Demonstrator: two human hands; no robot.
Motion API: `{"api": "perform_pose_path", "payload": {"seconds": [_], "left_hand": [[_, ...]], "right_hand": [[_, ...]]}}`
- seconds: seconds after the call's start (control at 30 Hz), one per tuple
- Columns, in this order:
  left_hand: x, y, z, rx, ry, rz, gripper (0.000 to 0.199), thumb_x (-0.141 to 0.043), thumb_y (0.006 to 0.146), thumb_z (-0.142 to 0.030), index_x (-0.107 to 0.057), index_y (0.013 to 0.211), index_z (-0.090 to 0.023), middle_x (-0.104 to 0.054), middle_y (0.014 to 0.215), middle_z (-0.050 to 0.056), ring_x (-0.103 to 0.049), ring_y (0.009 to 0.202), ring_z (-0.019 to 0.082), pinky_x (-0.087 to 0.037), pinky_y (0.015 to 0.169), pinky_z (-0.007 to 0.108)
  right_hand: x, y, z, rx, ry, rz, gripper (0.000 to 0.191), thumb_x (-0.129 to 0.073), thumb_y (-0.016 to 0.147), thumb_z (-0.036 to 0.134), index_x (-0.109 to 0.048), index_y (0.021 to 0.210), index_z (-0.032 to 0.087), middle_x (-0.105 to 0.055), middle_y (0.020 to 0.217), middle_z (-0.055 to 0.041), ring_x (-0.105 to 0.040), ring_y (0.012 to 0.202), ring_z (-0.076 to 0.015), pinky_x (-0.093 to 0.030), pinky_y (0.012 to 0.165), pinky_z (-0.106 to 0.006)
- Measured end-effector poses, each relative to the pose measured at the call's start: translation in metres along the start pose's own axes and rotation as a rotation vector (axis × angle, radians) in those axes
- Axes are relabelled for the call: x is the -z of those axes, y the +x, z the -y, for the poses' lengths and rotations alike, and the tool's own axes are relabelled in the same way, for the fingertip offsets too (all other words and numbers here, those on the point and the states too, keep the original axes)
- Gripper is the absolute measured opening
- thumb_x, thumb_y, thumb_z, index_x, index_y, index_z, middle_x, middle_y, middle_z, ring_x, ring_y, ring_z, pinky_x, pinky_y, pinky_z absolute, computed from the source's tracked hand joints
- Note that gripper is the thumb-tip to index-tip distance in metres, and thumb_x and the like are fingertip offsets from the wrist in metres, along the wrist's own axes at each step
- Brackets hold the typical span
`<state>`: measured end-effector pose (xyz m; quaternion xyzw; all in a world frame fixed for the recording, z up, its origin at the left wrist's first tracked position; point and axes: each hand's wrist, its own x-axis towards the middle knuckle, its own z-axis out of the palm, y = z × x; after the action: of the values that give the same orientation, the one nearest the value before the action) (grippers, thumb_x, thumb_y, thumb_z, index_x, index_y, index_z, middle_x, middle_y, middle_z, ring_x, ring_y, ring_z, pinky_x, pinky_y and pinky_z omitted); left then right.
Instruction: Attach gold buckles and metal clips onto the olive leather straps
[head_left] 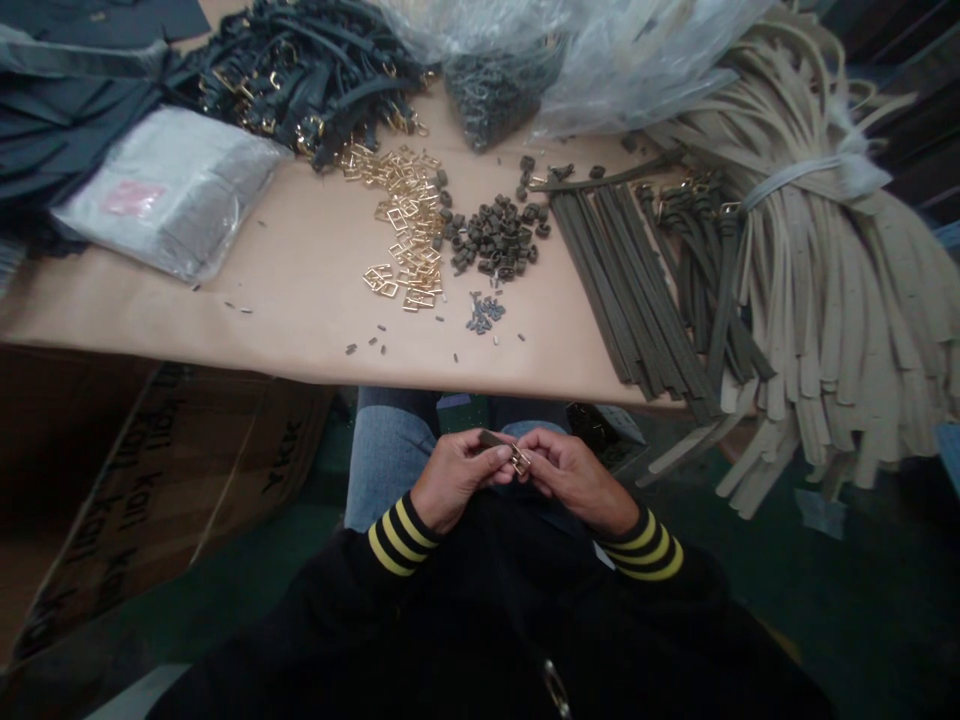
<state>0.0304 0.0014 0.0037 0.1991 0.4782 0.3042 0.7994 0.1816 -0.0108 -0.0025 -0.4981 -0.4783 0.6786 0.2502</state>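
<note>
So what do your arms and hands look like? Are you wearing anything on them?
The left sleeve and right sleeve are black, and each cuff has yellow stripes around it. The left hand and right hand are bare, with no gloves.

"What's in the hands?"

"The left hand (454, 482) pinches a dark olive leather strap (495, 439); the right hand (576, 480) grips a small gold square metal buckle (520, 460), just near a brown-paper-covered table (285, 320)."
</note>
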Motion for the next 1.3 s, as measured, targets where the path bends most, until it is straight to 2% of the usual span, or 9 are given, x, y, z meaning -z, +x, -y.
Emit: {"api": "perform_pose_path", "payload": {"seconds": [0.2, 0.3, 0.37, 0.5, 0.67, 0.87, 1.07, 1.2, 1.3], "left_hand": [[0.001, 0.000, 0.000, -0.060, 0.055, -0.015, 0.024, -0.070, 0.059, -0.025, -0.052, 0.066, -0.010, -0.057, 0.054, -0.003, -0.053, 0.049, 0.004, -0.044, 0.047, 0.013], [0.002, 0.001, 0.001, -0.083, 0.093, -0.009, 0.025, -0.068, 0.060, -0.027, -0.050, 0.066, -0.011, -0.056, 0.052, -0.003, -0.050, 0.044, 0.005, -0.042, 0.043, 0.014], [0.003, 0.002, 0.001, -0.106, 0.112, -0.004, 0.024, -0.066, 0.062, -0.027, -0.049, 0.066, -0.011, -0.054, 0.050, -0.003, -0.049, 0.042, 0.005, -0.040, 0.041, 0.014], [0.004, 0.002, 0.002, -0.107, 0.110, 0.015, 0.022, -0.063, 0.065, -0.028, -0.049, 0.066, -0.012, -0.052, 0.050, -0.004, -0.046, 0.042, 0.004, -0.037, 0.039, 0.013], [0.004, 0.000, 0.000, -0.127, 0.056, -0.008, 0.023, -0.063, 0.065, -0.030, -0.049, 0.067, -0.013, -0.052, 0.054, -0.004, -0.047, 0.047, 0.004, -0.039, 0.041, 0.013], [0.005, 0.000, 0.000, -0.102, 0.063, -0.015, 0.024, -0.065, 0.063, -0.029, -0.048, 0.069, -0.012, -0.054, 0.055, -0.003, -0.050, 0.050, 0.005, -0.044, 0.049, 0.016], [0.009, 0.003, 0.001, -0.201, 0.253, 0.017, 0.020, -0.063, 0.064, -0.025, -0.048, 0.070, -0.013, -0.054, 0.058, -0.003, -0.051, 0.052, 0.008, -0.045, 0.053, 0.021], [0.008, 0.002, 0.000, -0.284, 0.451, -0.014, 0.013, -0.058, 0.068, -0.024, -0.049, 0.071, -0.015, -0.053, 0.062, -0.003, -0.050, 0.054, 0.008, -0.042, 0.053, 0.020], [0.005, -0.002, 0.000, -0.322, 0.541, -0.038, 0.009, -0.054, 0.070, -0.023, -0.049, 0.071, -0.016, -0.052, 0.062, -0.003, -0.050, 0.056, 0.009, -0.042, 0.054, 0.020]], "right_hand": [[-0.005, 0.001, -0.002, 0.026, 0.043, -0.060, 0.016, -0.048, 0.077, 0.029, -0.042, 0.085, 0.017, -0.053, 0.067, 0.0010, -0.046, 0.046, -0.0069, -0.037, 0.042, -0.019], [-0.006, -0.001, -0.001, 0.116, -0.013, -0.061, 0.020, -0.049, 0.077, 0.024, -0.043, 0.096, 0.019, -0.056, 0.078, -0.0017, -0.055, 0.063, -0.0113, -0.045, 0.052, -0.022], [-0.006, -0.002, -0.001, 0.195, -0.098, -0.061, 0.017, -0.049, 0.077, 0.021, -0.048, 0.095, 0.019, -0.056, 0.081, -0.0025, -0.055, 0.068, -0.0127, -0.047, 0.057, -0.024], [-0.009, -0.001, -0.002, 0.226, -0.164, -0.115, 0.007, -0.046, 0.078, 0.019, -0.050, 0.084, 0.019, -0.055, 0.073, 0.0000, -0.054, 0.057, -0.0100, -0.045, 0.054, -0.023], [-0.009, 0.000, -0.005, 0.234, -0.226, -0.146, 0.005, -0.047, 0.077, 0.017, -0.049, 0.081, 0.018, -0.054, 0.069, 0.0011, -0.054, 0.056, -0.0101, -0.043, 0.053, -0.022], [-0.008, -0.001, -0.004, 0.222, -0.229, -0.154, 0.004, -0.046, 0.076, 0.017, -0.050, 0.079, 0.018, -0.054, 0.069, 0.0003, -0.053, 0.059, -0.0110, -0.044, 0.057, -0.023], [-0.009, -0.001, -0.001, 0.195, -0.233, -0.136, 0.003, -0.046, 0.078, 0.019, -0.050, 0.078, 0.019, -0.054, 0.069, -0.0001, -0.053, 0.059, -0.0110, -0.044, 0.058, -0.024], [-0.013, 0.001, -0.002, 0.085, -0.055, -0.176, 0.013, -0.049, 0.076, 0.026, -0.042, 0.084, 0.019, -0.055, 0.070, 0.0000, -0.054, 0.053, -0.0102, -0.042, 0.047, -0.022], [-0.013, 0.002, -0.003, 0.000, -0.014, -0.195, 0.018, -0.051, 0.075, 0.032, -0.041, 0.080, 0.018, -0.056, 0.064, -0.0001, -0.053, 0.048, -0.0103, -0.039, 0.042, -0.021]]}}
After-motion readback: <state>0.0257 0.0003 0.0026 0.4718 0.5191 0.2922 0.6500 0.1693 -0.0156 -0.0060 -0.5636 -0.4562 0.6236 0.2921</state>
